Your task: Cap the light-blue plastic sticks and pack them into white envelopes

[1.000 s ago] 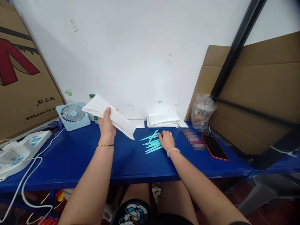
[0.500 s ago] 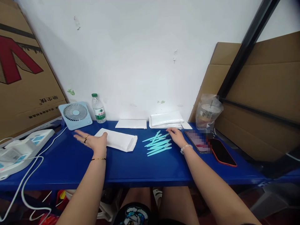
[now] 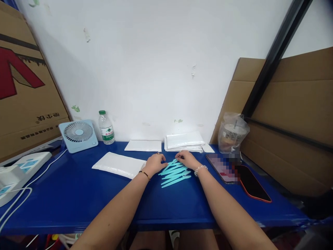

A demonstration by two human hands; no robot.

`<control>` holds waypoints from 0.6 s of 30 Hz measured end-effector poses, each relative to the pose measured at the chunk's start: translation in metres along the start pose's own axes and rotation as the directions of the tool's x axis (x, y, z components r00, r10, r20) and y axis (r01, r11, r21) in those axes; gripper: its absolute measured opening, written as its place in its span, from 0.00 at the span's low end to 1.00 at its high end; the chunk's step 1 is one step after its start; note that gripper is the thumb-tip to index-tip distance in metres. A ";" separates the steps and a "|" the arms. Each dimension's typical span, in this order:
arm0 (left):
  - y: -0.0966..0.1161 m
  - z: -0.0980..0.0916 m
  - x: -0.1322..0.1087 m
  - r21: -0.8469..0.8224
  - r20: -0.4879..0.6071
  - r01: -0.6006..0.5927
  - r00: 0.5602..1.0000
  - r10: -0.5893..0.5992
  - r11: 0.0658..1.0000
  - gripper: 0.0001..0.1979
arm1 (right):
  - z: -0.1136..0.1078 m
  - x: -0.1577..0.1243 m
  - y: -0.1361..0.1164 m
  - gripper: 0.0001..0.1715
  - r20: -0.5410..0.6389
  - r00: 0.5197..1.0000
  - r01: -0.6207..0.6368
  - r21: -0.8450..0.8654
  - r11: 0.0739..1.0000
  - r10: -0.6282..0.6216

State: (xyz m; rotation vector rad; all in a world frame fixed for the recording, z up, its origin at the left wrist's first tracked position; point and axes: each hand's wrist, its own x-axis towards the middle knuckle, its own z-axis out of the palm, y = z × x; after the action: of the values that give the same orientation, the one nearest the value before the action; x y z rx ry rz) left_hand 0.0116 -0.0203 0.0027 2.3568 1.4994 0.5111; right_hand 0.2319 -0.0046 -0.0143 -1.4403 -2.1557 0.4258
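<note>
Several flat turquoise plastic sticks (image 3: 175,174), each tapering to one end, lie in a loose overlapping pile on the blue table (image 3: 179,208). At the pile's upper left is my left hand (image 3: 154,163), its thumb and fingers apart and the thumb by the stick ends. My right hand (image 3: 188,159) has its fingertips closed on a stick at the far end of the pile. A white padded envelope (image 3: 117,164) lies left of my left hand, its right end partly hidden behind that hand and wrist.
Along the wall are a flat white envelope (image 3: 143,145) and a stack of white envelopes (image 3: 184,141). A blue fan (image 3: 79,133), a water bottle (image 3: 106,130) and a power strip (image 3: 28,166) stand left. Two phones (image 3: 222,168) and a bagged cup (image 3: 231,135) are right.
My left hand has moved right from the padded envelope to the turquoise sticks. My right hand has shifted slightly left along the pile's far side. The padded envelope now lies farther left.
</note>
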 end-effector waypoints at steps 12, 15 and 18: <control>-0.008 -0.011 -0.017 -0.175 0.180 -0.206 0.955 0.237 0.963 0.15 | -0.039 -0.041 -0.007 0.18 0.188 0.981 -0.072 0.180 0.981 0.038; -0.002 -0.010 -0.019 -0.162 0.217 -0.185 0.952 0.217 0.969 0.11 | -0.050 -0.045 0.003 0.20 0.318 0.946 -0.123 0.186 0.975 0.058; -0.001 -0.009 -0.018 -0.190 0.261 -0.135 0.948 0.183 0.972 0.11 | -0.051 -0.046 0.004 0.18 0.439 0.898 -0.136 0.207 0.969 0.032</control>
State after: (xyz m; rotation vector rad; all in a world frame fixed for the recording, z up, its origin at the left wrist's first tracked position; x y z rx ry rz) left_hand -0.0006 -0.0358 0.0079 2.3127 1.1034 0.3145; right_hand 0.2777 -0.0468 0.0146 -1.4064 -2.2799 1.0872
